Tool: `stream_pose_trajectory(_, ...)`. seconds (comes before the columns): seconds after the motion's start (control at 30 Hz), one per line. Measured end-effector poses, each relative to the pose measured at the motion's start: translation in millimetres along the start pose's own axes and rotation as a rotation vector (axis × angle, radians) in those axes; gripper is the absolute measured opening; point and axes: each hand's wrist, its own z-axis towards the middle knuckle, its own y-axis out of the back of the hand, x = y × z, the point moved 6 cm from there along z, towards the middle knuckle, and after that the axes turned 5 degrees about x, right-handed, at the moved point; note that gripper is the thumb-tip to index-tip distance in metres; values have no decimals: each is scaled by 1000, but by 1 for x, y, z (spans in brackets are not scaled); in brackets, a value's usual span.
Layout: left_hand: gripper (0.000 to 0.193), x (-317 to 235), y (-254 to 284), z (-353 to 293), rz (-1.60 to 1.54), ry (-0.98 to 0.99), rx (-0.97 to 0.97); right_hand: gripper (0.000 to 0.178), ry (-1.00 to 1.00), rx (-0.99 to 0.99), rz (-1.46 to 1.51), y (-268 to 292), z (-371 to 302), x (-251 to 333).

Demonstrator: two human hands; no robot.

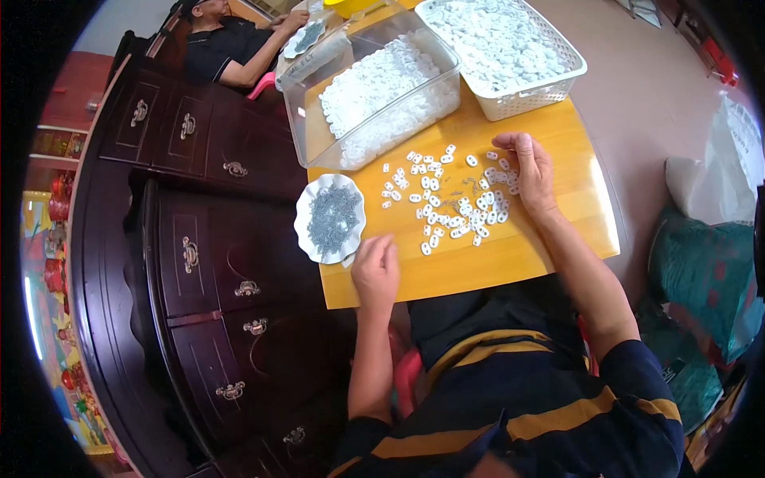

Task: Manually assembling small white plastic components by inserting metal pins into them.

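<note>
Now | small white plastic pieces [446, 199] | scattered flat, wooden table [510, 263]

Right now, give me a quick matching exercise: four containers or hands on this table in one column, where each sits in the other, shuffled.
Things:
1. clear plastic tub
2. white mesh basket
3. scalloped white dish
4. right hand

Places:
A. left edge of the wooden table, holding small grey metal parts
B. far right corner, full of white pieces
C. resting on the scattered white pieces
D. far side, left of the basket

Pairs: 1-D, 2-B, 3-A, 4-C
</note>
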Motion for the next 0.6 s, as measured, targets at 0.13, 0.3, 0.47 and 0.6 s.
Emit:
stream_pose_trajectory(0.13,16,-20,-10,-3,84,-116,18,47,-15,11,3,-2,0,1)
stream_pose_trajectory(0.3,13,-28,-10,2,62,-110,16,48,6,19,-23,1,3,-4)
stream_pose_trajectory(0.47,10,-33,-11,-1,33,-146,28,47,55,20,-65,-1,4,-3)
stream_pose_trajectory(0.6,6,-30,-17,3,27,-187,-13,47,17,-4,-126,2,3,1)
